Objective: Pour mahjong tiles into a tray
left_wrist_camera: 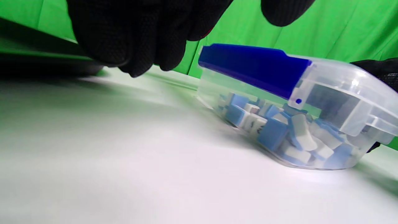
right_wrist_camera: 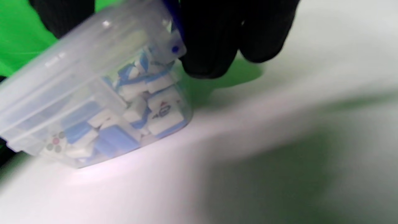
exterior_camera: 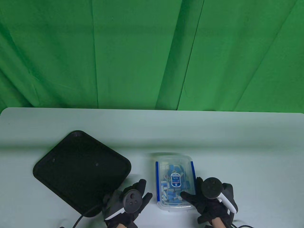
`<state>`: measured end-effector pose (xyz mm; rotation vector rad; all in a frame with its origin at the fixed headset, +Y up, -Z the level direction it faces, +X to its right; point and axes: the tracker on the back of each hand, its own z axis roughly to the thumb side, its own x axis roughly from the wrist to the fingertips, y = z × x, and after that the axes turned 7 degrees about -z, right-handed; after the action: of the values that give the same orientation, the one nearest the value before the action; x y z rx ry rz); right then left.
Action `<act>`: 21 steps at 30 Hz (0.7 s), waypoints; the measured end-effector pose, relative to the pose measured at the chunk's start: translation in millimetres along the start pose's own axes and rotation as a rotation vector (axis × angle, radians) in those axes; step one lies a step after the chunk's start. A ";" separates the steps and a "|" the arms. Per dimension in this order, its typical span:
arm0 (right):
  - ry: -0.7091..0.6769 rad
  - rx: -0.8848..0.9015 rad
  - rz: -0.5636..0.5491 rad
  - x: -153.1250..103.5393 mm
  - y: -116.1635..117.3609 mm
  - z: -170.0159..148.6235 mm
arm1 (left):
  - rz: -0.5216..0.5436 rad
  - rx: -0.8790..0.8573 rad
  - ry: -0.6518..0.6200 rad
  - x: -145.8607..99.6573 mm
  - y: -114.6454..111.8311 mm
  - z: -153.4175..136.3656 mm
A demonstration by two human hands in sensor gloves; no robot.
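A clear plastic box (exterior_camera: 174, 158) with a shut lid and blue side latches (exterior_camera: 192, 169) stands on the table, full of blue-and-white mahjong tiles (exterior_camera: 171, 192). A black tray (exterior_camera: 80, 166) lies to its left. My right hand (exterior_camera: 191, 188) holds the box's near right corner, thumb on the lid and fingers against the right latch; in the right wrist view its fingers (right_wrist_camera: 211, 40) press the side of the box (right_wrist_camera: 77, 81). My left hand (exterior_camera: 144, 190) is open between tray and box, touching neither; its fingers (left_wrist_camera: 140, 40) hang clear of the left latch (left_wrist_camera: 255, 68).
The white table (exterior_camera: 237, 142) reaches to a green backdrop (exterior_camera: 152, 52). A black cable (exterior_camera: 80, 216) runs from my left hand over the tray's near corner. The tray's edge (left_wrist_camera: 37, 59) shows dark at the left of the left wrist view.
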<state>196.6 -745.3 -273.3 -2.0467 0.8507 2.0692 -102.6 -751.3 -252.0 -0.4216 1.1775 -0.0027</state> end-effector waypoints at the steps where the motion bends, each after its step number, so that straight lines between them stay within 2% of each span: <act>1: -0.011 -0.009 0.005 -1.0 2.5 4.1 | -0.012 -0.021 0.002 1.0 -1.3 -0.6; 8: -0.069 -0.037 0.048 -6.1 14.2 22.8 | -0.104 -0.180 0.003 5.7 -7.9 -5.9; 12: -0.094 -0.050 0.067 -9.2 19.8 31.5 | -0.131 -0.189 0.020 6.8 -9.1 -8.1; 21: -0.088 0.056 0.068 -4.4 20.5 23.7 | -0.162 -0.248 0.030 8.0 -8.9 -12.0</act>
<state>166.6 -750.3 -264.3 -1.9097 0.9645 2.1269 -108.3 -765.1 -260.0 -0.7370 1.1747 -0.0037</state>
